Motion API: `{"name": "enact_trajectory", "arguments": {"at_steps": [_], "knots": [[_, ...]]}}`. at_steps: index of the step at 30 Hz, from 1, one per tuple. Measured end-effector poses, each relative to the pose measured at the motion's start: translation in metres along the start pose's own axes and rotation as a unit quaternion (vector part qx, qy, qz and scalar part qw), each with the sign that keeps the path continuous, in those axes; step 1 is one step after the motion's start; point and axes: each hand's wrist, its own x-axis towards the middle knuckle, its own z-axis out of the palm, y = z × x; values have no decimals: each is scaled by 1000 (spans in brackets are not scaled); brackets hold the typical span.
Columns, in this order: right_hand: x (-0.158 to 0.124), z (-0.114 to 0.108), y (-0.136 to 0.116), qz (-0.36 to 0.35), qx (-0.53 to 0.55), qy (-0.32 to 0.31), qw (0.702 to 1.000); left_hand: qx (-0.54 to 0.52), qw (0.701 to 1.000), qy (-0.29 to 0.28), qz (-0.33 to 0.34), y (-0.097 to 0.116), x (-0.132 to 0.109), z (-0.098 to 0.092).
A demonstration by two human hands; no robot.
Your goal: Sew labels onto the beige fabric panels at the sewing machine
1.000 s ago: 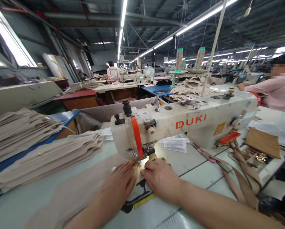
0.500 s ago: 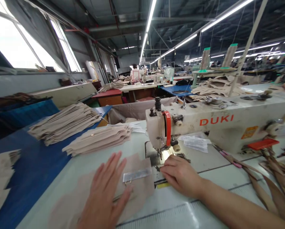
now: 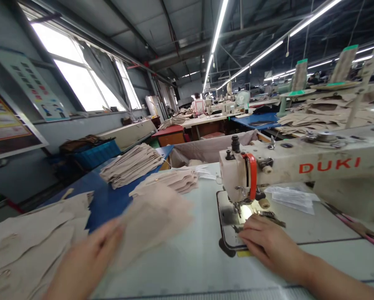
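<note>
My left hand (image 3: 83, 262) is low at the left, blurred by motion, and grips a beige fabric piece (image 3: 152, 221) lifted off the table toward the left. My right hand (image 3: 268, 246) rests on the metal plate (image 3: 229, 225) under the needle of the white DUKI sewing machine (image 3: 299, 171), its fingers curled down close together; what lies under them is hidden. The machine's lamp lights the needle area.
Stacks of beige cut pieces (image 3: 133, 164) lie on a blue board at the left, with more (image 3: 33, 233) near my left hand. White labels (image 3: 293, 198) sit behind the machine. Thread cones (image 3: 299, 75) stand at the back right. A person (image 3: 198, 104) works far off.
My left hand has swept the sewn beige piece away from the needle to the left and lifted it. My view has turned left. My right hand stays by the needle plate.
</note>
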Motion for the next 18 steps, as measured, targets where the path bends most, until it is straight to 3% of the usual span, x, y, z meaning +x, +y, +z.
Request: {"name": "enact_trajectory", "arguments": {"at_steps": [3,5,7,9,13,18], "knots": [[1,-2,-1,7,9,-6,1000,49,991,74,-104,-10,95,-15],[2,-3,-2,8,11,-7,1000,36,993,76,-86,-4,140,-4],[2,-4,-2,3,6,-1,1000,13,997,45,-55,7,161,19],[3,-4,-1,-3,-2,7,1000,-5,999,16,-31,20,165,46],[5,-3,-2,-14,-19,13,1000,-27,999,-28,-4,34,144,84],[4,-2,-2,-49,-26,21,998,-13,997,-76,-15,21,110,89]]}}
